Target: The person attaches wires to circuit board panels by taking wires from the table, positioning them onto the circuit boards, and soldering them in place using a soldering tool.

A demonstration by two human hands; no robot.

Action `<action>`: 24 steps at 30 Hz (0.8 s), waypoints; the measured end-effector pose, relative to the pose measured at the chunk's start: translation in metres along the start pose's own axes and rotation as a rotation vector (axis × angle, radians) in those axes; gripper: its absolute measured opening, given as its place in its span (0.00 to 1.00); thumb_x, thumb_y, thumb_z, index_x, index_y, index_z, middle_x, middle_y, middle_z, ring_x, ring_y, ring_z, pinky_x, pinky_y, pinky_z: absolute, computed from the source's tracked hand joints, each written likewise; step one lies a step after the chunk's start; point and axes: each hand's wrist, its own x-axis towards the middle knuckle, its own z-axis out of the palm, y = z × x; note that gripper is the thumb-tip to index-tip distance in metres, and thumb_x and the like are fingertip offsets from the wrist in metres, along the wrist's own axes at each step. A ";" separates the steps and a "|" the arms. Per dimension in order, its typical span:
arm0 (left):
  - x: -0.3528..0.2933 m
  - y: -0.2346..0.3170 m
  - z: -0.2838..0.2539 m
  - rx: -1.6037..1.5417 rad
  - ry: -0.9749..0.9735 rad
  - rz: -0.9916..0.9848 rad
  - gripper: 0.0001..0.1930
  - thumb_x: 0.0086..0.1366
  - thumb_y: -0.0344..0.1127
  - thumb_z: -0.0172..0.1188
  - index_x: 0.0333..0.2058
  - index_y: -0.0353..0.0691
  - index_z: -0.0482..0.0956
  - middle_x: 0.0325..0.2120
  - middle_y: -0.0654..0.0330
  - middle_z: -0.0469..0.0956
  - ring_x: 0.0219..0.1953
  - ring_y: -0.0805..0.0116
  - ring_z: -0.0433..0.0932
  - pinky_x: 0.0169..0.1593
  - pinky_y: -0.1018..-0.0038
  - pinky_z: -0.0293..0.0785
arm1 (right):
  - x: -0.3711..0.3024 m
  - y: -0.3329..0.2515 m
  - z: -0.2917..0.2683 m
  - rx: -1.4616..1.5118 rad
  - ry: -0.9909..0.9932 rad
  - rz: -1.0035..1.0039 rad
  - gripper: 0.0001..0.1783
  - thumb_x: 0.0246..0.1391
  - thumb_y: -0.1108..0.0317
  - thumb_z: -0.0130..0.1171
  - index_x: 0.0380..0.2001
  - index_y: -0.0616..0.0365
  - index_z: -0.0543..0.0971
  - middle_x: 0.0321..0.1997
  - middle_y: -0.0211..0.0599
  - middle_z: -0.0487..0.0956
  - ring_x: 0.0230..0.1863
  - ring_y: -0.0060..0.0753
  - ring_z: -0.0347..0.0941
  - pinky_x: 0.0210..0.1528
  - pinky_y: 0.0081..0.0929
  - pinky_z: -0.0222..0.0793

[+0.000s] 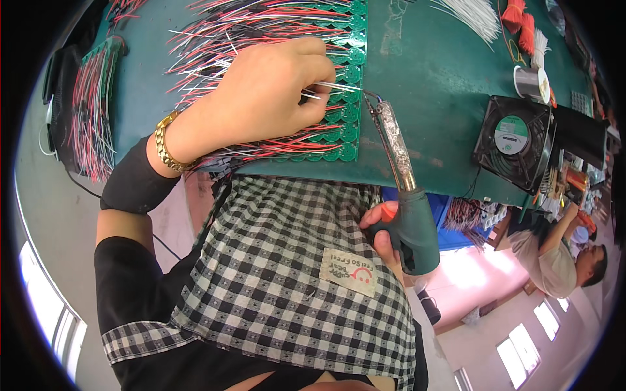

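Note:
My left hand rests on a green panel of small circuit boards and pinches a thin white wire between thumb and fingers. Many red, white and black wires fan out over the panel. My right hand grips the dark green handle of a soldering iron. Its metal shaft runs up and left, and its tip sits at the panel's right edge, next to the end of the held wire.
The green workbench carries a small black fan, a solder spool, bundles of white and orange wires and a second wired panel at the left. Another person works at the right.

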 end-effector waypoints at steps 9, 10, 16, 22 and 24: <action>-0.005 0.001 0.001 0.000 0.029 0.002 0.05 0.47 0.25 0.60 0.23 0.37 0.72 0.22 0.60 0.68 0.21 0.65 0.73 0.24 0.73 0.69 | 0.004 -0.004 -0.014 -0.220 -0.357 -0.055 0.21 0.57 0.71 0.54 0.53 0.63 0.63 0.40 0.39 0.71 0.43 0.31 0.69 0.48 0.30 0.65; -0.003 0.001 0.001 0.005 0.027 0.007 0.05 0.46 0.25 0.60 0.23 0.37 0.72 0.22 0.60 0.68 0.21 0.64 0.73 0.24 0.73 0.69 | 0.003 -0.003 -0.007 -0.211 -0.230 -0.048 0.15 0.51 0.70 0.57 0.42 0.62 0.69 0.33 0.36 0.73 0.36 0.29 0.69 0.41 0.26 0.65; 0.000 0.002 0.002 0.021 0.038 -0.013 0.04 0.45 0.31 0.60 0.22 0.40 0.75 0.23 0.60 0.71 0.24 0.58 0.74 0.26 0.66 0.70 | 0.002 0.001 -0.002 -0.163 -0.074 -0.008 0.10 0.46 0.68 0.60 0.32 0.61 0.76 0.27 0.32 0.74 0.29 0.25 0.69 0.33 0.22 0.65; 0.002 0.002 0.001 0.030 0.031 0.004 0.04 0.46 0.29 0.59 0.23 0.38 0.74 0.22 0.60 0.70 0.23 0.60 0.73 0.25 0.68 0.69 | 0.001 0.006 -0.001 -0.065 -0.037 -0.086 0.19 0.48 0.65 0.60 0.42 0.62 0.72 0.31 0.36 0.74 0.30 0.26 0.69 0.33 0.22 0.65; 0.001 0.001 0.001 0.028 0.040 0.020 0.05 0.46 0.26 0.60 0.23 0.38 0.72 0.21 0.60 0.68 0.21 0.63 0.73 0.24 0.72 0.69 | -0.001 0.009 0.000 -0.035 -0.033 -0.106 0.21 0.48 0.64 0.60 0.44 0.62 0.70 0.32 0.37 0.74 0.30 0.26 0.69 0.34 0.21 0.64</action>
